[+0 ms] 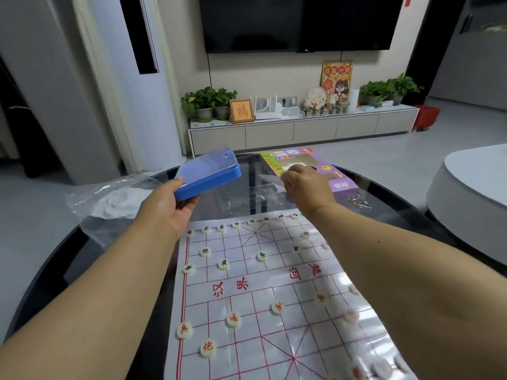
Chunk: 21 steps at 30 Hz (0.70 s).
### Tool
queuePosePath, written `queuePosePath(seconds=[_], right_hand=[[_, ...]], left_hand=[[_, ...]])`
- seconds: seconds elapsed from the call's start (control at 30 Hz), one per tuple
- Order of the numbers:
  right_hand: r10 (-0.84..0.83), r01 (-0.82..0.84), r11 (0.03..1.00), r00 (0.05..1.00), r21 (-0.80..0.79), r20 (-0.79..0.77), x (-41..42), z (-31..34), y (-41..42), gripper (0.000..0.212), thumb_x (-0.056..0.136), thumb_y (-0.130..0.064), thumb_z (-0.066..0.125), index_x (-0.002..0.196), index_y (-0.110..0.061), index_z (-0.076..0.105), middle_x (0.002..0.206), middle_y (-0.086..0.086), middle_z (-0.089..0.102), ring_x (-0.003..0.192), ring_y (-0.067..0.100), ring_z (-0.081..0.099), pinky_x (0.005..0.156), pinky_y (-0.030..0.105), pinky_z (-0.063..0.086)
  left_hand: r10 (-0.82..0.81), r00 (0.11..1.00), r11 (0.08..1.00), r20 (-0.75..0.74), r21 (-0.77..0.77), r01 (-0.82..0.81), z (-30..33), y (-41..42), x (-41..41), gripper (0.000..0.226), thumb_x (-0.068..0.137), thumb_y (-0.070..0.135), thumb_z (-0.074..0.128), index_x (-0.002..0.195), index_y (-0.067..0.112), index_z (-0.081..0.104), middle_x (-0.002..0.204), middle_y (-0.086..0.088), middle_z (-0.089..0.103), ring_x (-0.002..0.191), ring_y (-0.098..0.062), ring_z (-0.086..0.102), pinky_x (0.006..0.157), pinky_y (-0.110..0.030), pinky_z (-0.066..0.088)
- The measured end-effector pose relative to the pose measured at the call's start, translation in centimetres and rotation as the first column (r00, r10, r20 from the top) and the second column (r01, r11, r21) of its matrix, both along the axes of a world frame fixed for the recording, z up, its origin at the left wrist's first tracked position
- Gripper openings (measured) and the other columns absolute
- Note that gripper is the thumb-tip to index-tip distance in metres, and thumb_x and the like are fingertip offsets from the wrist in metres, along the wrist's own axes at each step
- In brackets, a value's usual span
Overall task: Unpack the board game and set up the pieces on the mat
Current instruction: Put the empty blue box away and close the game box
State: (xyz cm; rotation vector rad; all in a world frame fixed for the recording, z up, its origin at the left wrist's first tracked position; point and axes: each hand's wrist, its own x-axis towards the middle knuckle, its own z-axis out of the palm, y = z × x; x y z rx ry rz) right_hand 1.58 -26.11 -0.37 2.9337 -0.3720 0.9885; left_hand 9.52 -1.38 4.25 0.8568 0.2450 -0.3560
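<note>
Closest in, the mat (pixel 274 297) is spread flat on the dark round surface (pixel 49 270), with white round pieces (pixel 233 318) sitting on its grid, red-lettered ones near and black-lettered ones along the far rows. The mat's near-right part is glossy with glare, so pieces there are hard to read. Past the mat's far edge, the left hand (pixel 164 212) holds a blue case (pixel 207 175) with a clear lid up off the surface, thumb on top and fingers curled under its near end. The right hand (pixel 307 187) is knuckles-up over the purple game box (pixel 329 171), fingers bunched together, pinching a thin clear sheet. A crumpled plastic bag (pixel 115 201) hangs over the surface's left edge, and some small metal bits (pixel 359 201) sit just right of the box.
</note>
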Motion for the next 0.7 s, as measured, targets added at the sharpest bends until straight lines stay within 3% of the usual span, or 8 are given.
queuePosePath(seconds=[0.07, 0.13, 0.23, 0.3, 0.37, 0.43, 0.57, 0.7], right_hand=[[-0.004, 0.005, 1.000, 0.999, 0.024, -0.039, 2.5, -0.3, 0.8, 0.007, 0.066, 0.006, 0.069, 0.068, 0.000, 0.066, 0.074, 0.016, 0.061, 0.060, 0.036, 0.058, 0.046, 0.028, 0.041], [-0.031, 0.033, 0.999, 0.998, 0.037, -0.049, 4.5, -0.3, 1.2, 0.003, 0.076, 0.002, 0.065, 0.076, 0.000, 0.067, 0.083, 0.016, 0.061, 0.070, 0.036, 0.059, 0.052, 0.029, 0.034], [-0.119, 0.139, 0.985, 0.976, 0.099, -0.180, 7.0, 0.0, 1.6, 0.013, 0.081, -0.001, 0.060, 0.090, -0.005, 0.069, 0.088, 0.012, 0.058, 0.081, 0.032, 0.060, 0.059, 0.027, 0.033], [-0.132, 0.175, 0.977, 0.946, 0.122, -0.297, 8.2, -0.4, 1.6, 0.024, 0.083, 0.000, 0.055, 0.102, -0.008, 0.068, 0.088, 0.009, 0.056, 0.088, 0.031, 0.059, 0.064, 0.028, 0.041], [-0.076, 0.135, 0.980, 0.935, 0.146, -0.347, 8.8, -1.2, 1.3, 0.033, 0.088, -0.008, 0.050, 0.116, -0.016, 0.066, 0.105, 0.010, 0.062, 0.108, 0.029, 0.054, 0.082, 0.031, 0.047], [-0.035, 0.131, 0.960, 0.932, 0.246, -0.362, 8.8, -1.8, 0.8, 0.039, 0.089, -0.014, 0.047, 0.125, -0.023, 0.060, 0.126, 0.007, 0.059, 0.120, 0.027, 0.045, 0.092, 0.035, 0.043], [-0.101, 0.200, 0.864, 0.968, 0.462, -0.231, 8.0, -1.5, -0.3, 0.037, 0.084, -0.010, 0.041, 0.112, -0.014, 0.065, 0.116, 0.014, 0.062, 0.107, 0.033, 0.051, 0.086, 0.037, 0.047], [-0.203, 0.126, 0.605, 0.979, 0.786, -0.001, 6.8, -0.4, -1.3, 0.037, 0.085, -0.009, 0.035, 0.109, -0.010, 0.063, 0.111, 0.015, 0.061, 0.098, 0.034, 0.056, 0.079, 0.037, 0.045]], left_hand=[[0.006, 1.000, 1.000, 0.011, 0.012, -0.006, -0.4, 0.0, 1.3, 0.040, 0.084, 0.002, 0.067, 0.121, 0.002, 0.052, 0.112, -0.016, 0.057, 0.094, -0.024, 0.063, 0.056, -0.032, 0.058], [0.001, 1.000, 1.000, 0.026, 0.019, -0.001, -1.0, -0.1, 2.7, 0.037, 0.085, 0.002, 0.065, 0.120, 0.002, 0.053, 0.114, -0.017, 0.058, 0.094, -0.024, 0.063, 0.060, -0.032, 0.058], [-0.002, 0.999, 1.000, 0.038, 0.017, 0.001, -1.7, -0.5, 4.3, 0.031, 0.086, 0.001, 0.063, 0.116, 0.000, 0.054, 0.114, -0.018, 0.059, 0.095, -0.025, 0.064, 0.067, -0.034, 0.059], [-0.004, 0.999, 1.000, 0.035, 0.024, 0.003, -2.1, -0.8, 5.0, 0.024, 0.086, 0.001, 0.064, 0.109, 0.001, 0.056, 0.110, -0.017, 0.060, 0.093, -0.024, 0.065, 0.065, -0.034, 0.059], [-0.008, 1.000, 0.999, 0.023, 0.034, 0.007, -2.4, -1.2, 5.4, 0.019, 0.086, 0.002, 0.065, 0.103, 0.002, 0.056, 0.107, -0.016, 0.059, 0.090, -0.024, 0.065, 0.064, -0.034, 0.059], [-0.013, 1.000, 0.999, 0.018, 0.042, 0.013, -2.8, -1.8, 5.9, 0.019, 0.085, 0.003, 0.067, 0.101, 0.003, 0.057, 0.106, -0.015, 0.059, 0.089, -0.023, 0.064, 0.061, -0.033, 0.058], [-0.020, 0.999, 0.998, 0.026, 0.059, 0.019, -3.0, -3.8, 6.8, 0.015, 0.086, 0.005, 0.066, 0.097, 0.005, 0.056, 0.107, -0.013, 0.059, 0.082, -0.020, 0.063, 0.062, -0.032, 0.057], [-0.061, 0.994, 0.989, 0.095, 0.141, 0.048, -2.7, -7.0, 6.7, 0.021, 0.092, 0.009, 0.061, 0.111, 0.005, 0.053, 0.102, -0.010, 0.057, 0.079, -0.017, 0.059, 0.080, -0.033, 0.053]])
